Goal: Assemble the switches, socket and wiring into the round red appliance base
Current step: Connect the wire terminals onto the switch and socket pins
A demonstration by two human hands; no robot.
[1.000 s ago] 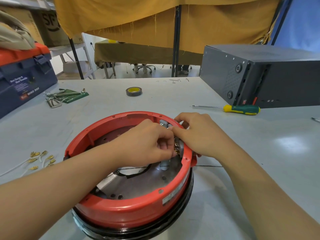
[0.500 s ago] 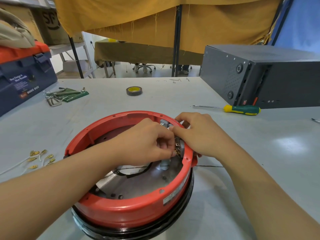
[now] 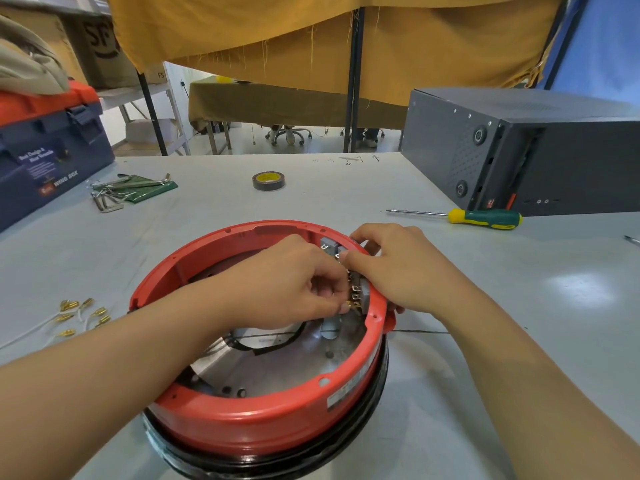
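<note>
The round red appliance base lies open side up on the grey table, with a bare metal floor plate inside. Grey switch bodies with brass terminals sit along the inner right wall, and another grey block sits further along the rim. My left hand reaches inside the base and its curled fingers pinch at the terminals. My right hand lies over the rim from outside, its fingers curled round the switch part. Exactly what each fingertip holds is hidden.
White wires with brass terminals lie left of the base. A green and yellow screwdriver lies to the right, in front of a dark grey metal case. A tape roll, hex keys and a blue toolbox stand further back.
Both hands have stayed at the switches on the right wall with only slight finger movement. The base has not moved.
</note>
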